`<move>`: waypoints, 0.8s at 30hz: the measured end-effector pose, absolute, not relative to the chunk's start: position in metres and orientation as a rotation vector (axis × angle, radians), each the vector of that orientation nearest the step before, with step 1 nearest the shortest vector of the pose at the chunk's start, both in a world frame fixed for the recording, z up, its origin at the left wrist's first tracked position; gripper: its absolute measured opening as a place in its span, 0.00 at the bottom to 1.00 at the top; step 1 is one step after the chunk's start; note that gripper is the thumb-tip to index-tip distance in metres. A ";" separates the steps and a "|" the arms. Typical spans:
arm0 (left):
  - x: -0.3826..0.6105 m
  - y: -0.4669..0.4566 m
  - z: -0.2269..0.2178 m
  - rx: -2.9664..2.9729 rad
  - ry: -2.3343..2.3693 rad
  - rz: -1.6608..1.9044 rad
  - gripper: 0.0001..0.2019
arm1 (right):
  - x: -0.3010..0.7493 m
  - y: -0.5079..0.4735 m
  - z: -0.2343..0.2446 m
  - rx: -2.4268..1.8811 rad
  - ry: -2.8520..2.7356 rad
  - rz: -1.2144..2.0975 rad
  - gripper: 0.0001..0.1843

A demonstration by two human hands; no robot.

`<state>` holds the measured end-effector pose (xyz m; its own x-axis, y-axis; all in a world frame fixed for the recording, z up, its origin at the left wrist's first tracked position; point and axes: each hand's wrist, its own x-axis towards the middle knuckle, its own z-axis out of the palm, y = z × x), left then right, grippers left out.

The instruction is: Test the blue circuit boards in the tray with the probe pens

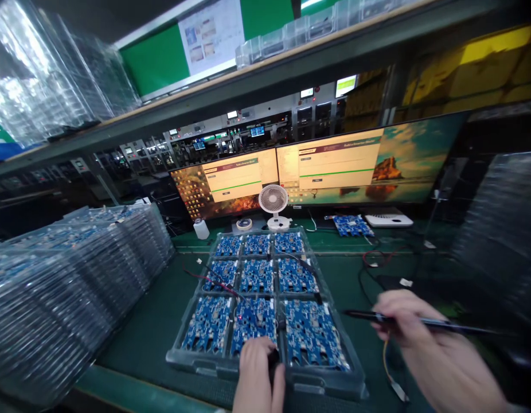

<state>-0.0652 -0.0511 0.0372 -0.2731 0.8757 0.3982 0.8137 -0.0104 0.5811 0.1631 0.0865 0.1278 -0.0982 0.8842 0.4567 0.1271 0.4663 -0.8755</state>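
A clear plastic tray (186,357) holds several blue circuit boards in its compartments. My left hand (257,370) is at the tray's front edge, against the near end of the front middle circuit board (254,318), where a small red light shows. Its fingers close round a small black object (273,360), mostly hidden. My right hand (424,338), blurred, is raised to the right of the tray and grips a slim black pen-like tool (364,315), its tip pointing left. Below that hand hangs a thin cable (386,361) with a pale connector.
Tall stacks of clear trays (76,287) with boards stand at left, more stacked trays (498,229) at right. Behind are a white fan (273,199), two monitors (334,166), a tape roll (243,224), a loose board (349,225) and a white box (388,219). Cables (363,281) lie right.
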 end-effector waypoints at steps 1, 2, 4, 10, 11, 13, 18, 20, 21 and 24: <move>-0.073 -0.049 0.035 1.933 2.206 1.137 0.12 | 0.150 0.085 0.129 -0.835 -1.609 0.869 0.18; -0.079 -0.047 0.034 2.005 2.259 1.096 0.13 | 0.135 0.084 0.128 -0.791 -1.653 0.906 0.16; -0.084 -0.045 0.031 2.096 2.326 0.988 0.14 | 0.105 0.086 0.119 -0.755 -1.763 1.001 0.15; -0.077 -0.039 0.024 2.062 2.375 0.769 0.14 | 0.036 0.098 0.074 -0.750 -1.884 1.168 0.14; -0.076 -0.039 0.023 2.050 2.386 0.756 0.15 | 0.029 0.099 0.068 -0.753 -1.898 1.188 0.14; -0.076 -0.039 0.021 2.023 2.398 0.738 0.16 | 0.019 0.099 0.060 -0.763 -1.916 1.217 0.15; -0.076 -0.039 0.023 1.960 2.393 0.704 0.17 | 0.006 0.099 0.051 -0.788 -1.927 1.255 0.15; -0.075 -0.039 0.023 1.933 2.382 0.696 0.18 | 0.005 0.100 0.048 -0.792 -1.931 1.262 0.16; -0.075 -0.039 0.023 1.921 2.372 0.696 0.18 | 0.005 0.100 0.046 -0.794 -1.932 1.263 0.16; -0.075 -0.039 0.022 1.905 2.348 0.706 0.19 | 0.005 0.102 0.041 -0.805 -1.942 1.257 0.16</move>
